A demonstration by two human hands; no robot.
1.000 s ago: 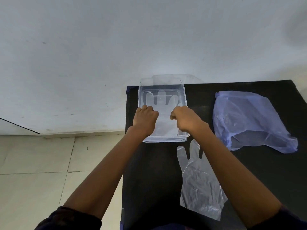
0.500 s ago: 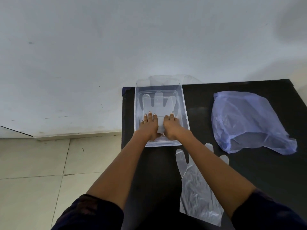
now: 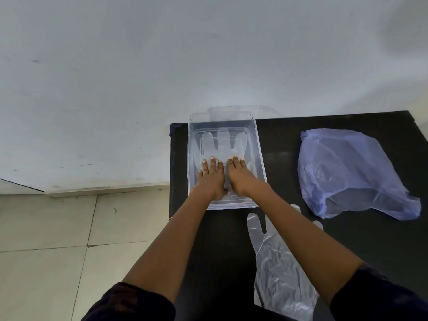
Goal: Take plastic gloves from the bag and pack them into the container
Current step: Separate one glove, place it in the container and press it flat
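A clear rectangular container (image 3: 259, 154) sits at the black table's far left corner. A transparent plastic glove (image 3: 222, 142) lies flat inside it, fingers pointing away from me. My left hand (image 3: 212, 178) and my right hand (image 3: 238, 176) rest side by side, palms down and fingers spread, pressing on the glove's cuff end. Another clear glove (image 3: 280, 269) lies on the table near me, partly under my right forearm. The crumpled blue plastic bag (image 3: 347, 170) lies to the right.
The black table (image 3: 289, 140) ends just left of the container, above a tiled floor (image 3: 58, 239). A clear lid (image 3: 234, 112) stands behind the container against the white wall (image 3: 162, 54).
My fists at the container's near rim opened and moved forward into it; both palms now lie flat on the glove. My view has shifted slightly.
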